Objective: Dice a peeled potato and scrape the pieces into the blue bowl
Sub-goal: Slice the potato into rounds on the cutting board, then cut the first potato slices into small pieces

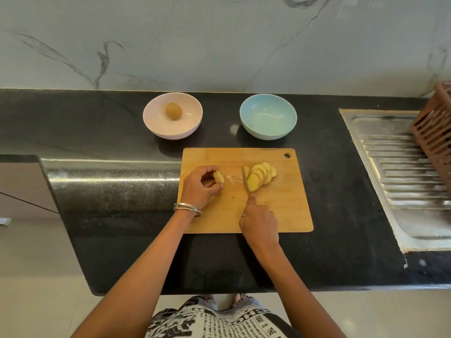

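Potato slices lie on wooden board, black counter.

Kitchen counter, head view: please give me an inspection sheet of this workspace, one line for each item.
Surface: black stone counter; wooden cutting board on it.
Job's things: potato slices fanned on board; uncut potato end; knife; blue bowl holds no potato.
Clutter: pink bowl with one unpeeled potato.
Grips: left hand holds potato end; right hand holds knife.
Cables: nothing seen.
Surroundings: marble wall, steel sink drainboard, brown basket.
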